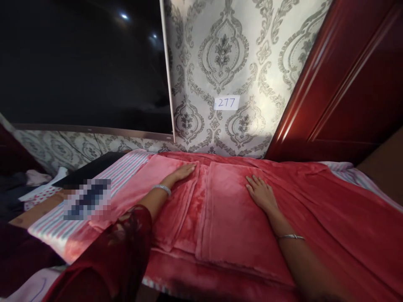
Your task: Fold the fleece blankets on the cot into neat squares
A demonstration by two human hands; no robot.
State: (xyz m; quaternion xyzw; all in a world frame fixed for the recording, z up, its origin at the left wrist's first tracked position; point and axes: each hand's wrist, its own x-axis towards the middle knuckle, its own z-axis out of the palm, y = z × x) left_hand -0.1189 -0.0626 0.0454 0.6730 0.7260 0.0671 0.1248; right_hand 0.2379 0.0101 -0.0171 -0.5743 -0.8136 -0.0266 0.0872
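Observation:
A plush pinkish-red blanket (233, 218) lies spread before me, with two folded panels whose edges face each other near the middle. My left hand (184, 172) rests flat on the left panel, close to its far inner corner, fingers stretched out. On the right panel, my right hand (260, 191) lies palm down with its fingers spread. Neither hand grasps the fabric. Each wrist wears a silver bracelet.
A striped cloth (59, 222) lies under the blanket and shows at the left. A large dark screen (82, 63) stands behind on the left. A red wooden door or cabinet panel (346, 84) rises at the right. Patterned wallpaper carries a paper label (226, 102) reading 277.

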